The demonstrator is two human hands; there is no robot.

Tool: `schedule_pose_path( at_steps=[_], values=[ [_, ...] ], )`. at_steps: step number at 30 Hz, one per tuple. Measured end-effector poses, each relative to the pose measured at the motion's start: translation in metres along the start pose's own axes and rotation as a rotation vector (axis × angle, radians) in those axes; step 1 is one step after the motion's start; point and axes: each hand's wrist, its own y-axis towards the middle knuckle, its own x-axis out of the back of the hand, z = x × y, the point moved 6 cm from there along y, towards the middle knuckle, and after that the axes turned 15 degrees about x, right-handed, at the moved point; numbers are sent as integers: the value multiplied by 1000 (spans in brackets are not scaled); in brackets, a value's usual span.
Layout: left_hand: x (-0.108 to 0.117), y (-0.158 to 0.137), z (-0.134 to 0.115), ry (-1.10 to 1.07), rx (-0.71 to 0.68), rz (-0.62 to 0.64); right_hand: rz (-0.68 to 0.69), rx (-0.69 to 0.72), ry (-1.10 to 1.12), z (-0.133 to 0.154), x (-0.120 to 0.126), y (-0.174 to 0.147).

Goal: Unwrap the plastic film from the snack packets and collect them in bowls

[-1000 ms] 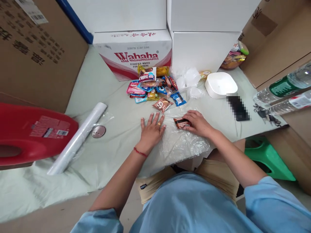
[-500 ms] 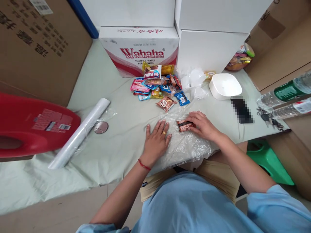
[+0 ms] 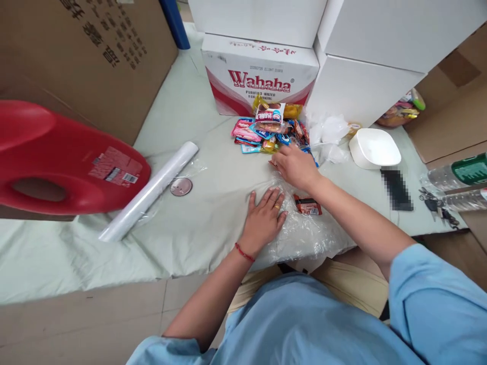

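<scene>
1. Around the pale-green cloth [image 3: 213, 213] stand a red jug [image 3: 87, 137] and a white roll [image 3: 152, 192] on the left, with a round disc [image 3: 181, 186] beside the roll. A Wahaha carton [image 3: 262, 76] backs the heap of wrapped snacks [image 3: 247, 130].
2. On the right lie a blurred-out black object [image 3: 397, 190] and keys [image 3: 437, 207]. The right hand [image 3: 294, 165] and its forearm block part of the view of the heap's near edge.
3. The left hand [image 3: 264, 220] lies palm down, fingers extended and slightly spread, at the left edge of the clear plastic [image 3: 304, 238] (a ring and a red cord mark this side).
4. The right hand reaches forward with its fingers bent down; a bit of brown wrapper [image 3: 272, 163] shows at the fingertips, but I cannot tell whether they grip it.
5. A red-brown packet [image 3: 307, 205] lies on the clear plastic, just below the right forearm.
6. The white bowl [image 3: 363, 158] sits upright near white bags [image 3: 329, 129]; behind it, a round container [image 3: 391, 121] holds colourful packages.
</scene>
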Motion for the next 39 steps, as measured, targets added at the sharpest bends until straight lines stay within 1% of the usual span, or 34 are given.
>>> schedule_pose_path(
  at_steps=[3, 5, 8, 9, 11, 14, 16, 17, 18, 19, 21, 22, 24, 26, 27, 29, 30, 32, 33, 34, 35, 37, 38, 39],
  values=[
    [0, 0, 1, -4, 6, -1, -22, -96, -128, -11, -2, 53],
    [0, 0, 2, -14, 11, -4, -2, -149, -162, -24, -9, 76],
    [-1, 0, 3, -35, 15, -10, 27, -156, -166, -38, -18, 91],
    [-1, 1, 4, -41, 16, -11, 5, -151, -157, -40, -16, 92],
    [-1, 1, 4, -48, 16, -12, -107, -167, -120, -44, -6, 86],
    [0, 1, 5, -51, 13, -11, -368, -224, 34, -50, 19, 61],
    [0, 1, 5, -53, 10, -10, -500, -263, 269, -59, 28, 32],
    [1, 1, 4, -55, 9, -9, -528, -295, 431, -65, 27, 15],
    [1, 1, 4, -56, 8, -8, -520, -337, 610, -70, 23, -4],
    [1, 1, 4, -57, 9, -6, -478, -387, 788, -74, 15, -25],
    [0, 2, 4, -55, 11, -4, -350, -481, 1077, -75, -4, -68],
    [-1, 2, 4, -52, 10, -4, -284, -517, 1173, -72, -14, -88],
    [-2, 3, 4, -43, 7, -3, -191, -571, 1268, -67, -33, -125],
    [-3, 3, 4, -32, 5, -2, -159, -604, 1273, -62, -50, -148],
    [-3, 3, 3, -26, 5, 0, -158, -606, 1248, -61, -58, -155],
    [-3, 3, 3, -13, 9, 5, -174, -584, 1116, -58, -66, -159],
    [-3, 3, 2, -5, 13, 6, -188, -565, 1002, -58, -67, -159],
    [-3, 3, 2, 12, 20, 8, -220, -509, 732, -58, -59, -158],
    [-3, 4, 2, 20, 24, 10, -229, -450, 624, -55, -53, -156],
    [-4, 4, 2, 29, 28, 12, -227, -361, 558, -51, -46, -155],
    [-4, 4, 1, 37, 31, 15, -207, -247, 537, -44, -41, -153],
    [-4, 5, 1, 52, 36, 18, -108, -19, 568, -30, -35, -152],
    [-5, 4, 1, 60, 38, 19, -42, 56, 580, -25, -35, -153],
    [-5, 4, 1, 67, 41, 18, 27, 93, 579, -22, -36, -154]
  ],
)
